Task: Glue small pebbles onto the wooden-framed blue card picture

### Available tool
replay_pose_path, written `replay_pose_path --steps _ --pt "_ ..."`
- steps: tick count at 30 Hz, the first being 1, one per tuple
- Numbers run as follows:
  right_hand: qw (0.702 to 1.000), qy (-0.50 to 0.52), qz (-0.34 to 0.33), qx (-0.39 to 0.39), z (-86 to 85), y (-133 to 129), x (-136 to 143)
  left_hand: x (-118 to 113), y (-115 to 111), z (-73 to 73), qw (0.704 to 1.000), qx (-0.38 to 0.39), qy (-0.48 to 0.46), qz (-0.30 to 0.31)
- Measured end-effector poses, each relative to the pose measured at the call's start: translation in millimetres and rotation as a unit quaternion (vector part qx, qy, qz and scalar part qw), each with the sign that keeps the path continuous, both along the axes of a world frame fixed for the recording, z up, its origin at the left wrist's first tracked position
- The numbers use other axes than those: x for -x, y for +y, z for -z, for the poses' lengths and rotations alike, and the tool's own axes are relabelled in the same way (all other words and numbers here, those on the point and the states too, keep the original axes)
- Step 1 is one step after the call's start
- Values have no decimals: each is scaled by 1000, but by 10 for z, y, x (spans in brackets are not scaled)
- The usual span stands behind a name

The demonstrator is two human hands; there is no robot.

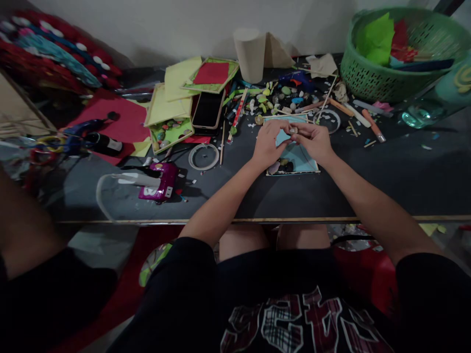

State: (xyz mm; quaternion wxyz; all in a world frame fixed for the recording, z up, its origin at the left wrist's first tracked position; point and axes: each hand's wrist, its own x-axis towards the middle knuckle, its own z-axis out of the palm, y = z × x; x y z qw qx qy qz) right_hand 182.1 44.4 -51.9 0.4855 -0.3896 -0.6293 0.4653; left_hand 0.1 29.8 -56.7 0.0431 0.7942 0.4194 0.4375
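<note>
Both hands meet over a light-blue panel point(303, 156) with a thin pale stick frame, lying on the dark table. My right hand point(317, 141) pinches a small pale pebble-like piece point(293, 130) between thumb and fingers. From the other side, my left hand point(269, 143) is closed with its fingertips against the same piece. Its exact kind is too small to tell. Several dark and pale pebbles point(285, 165) sit at the panel's near left corner. The panel's middle is partly hidden by my hands.
Loose colourful pebbles point(265, 100) lie behind the panel, by a beige cup point(250, 56). A green basket point(386, 81) and a bottle point(423, 115) stand right. Leftward are a phone point(208, 112), tape roll point(203, 157), purple socket block point(164, 181) and another person's arm point(25, 225).
</note>
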Motion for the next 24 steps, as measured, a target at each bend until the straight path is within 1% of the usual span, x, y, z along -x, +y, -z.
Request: replay_pose_path --steps 2,5,7,9,12,17,24 --pt "1000 11 -23 12 -6 5 3 15 19 11 1000 3 26 6" --pt "999 -4 -47 11 -14 10 -3 39 31 11 998 -15 66 18" --pt "999 -21 -46 11 -14 9 -3 50 28 0 996 -24 83 26" --pt "999 -36 -30 9 -12 2 2 56 26 -8 995 -22 90 26" --pt "998 -64 -5 -4 -11 -18 13 57 30 -4 996 -8 89 19" --pt "993 -106 -11 -56 -21 -40 3 54 22 11 996 -17 86 11" --pt "993 -103 -14 -54 -45 -37 -1 54 10 12 998 -20 66 -7"
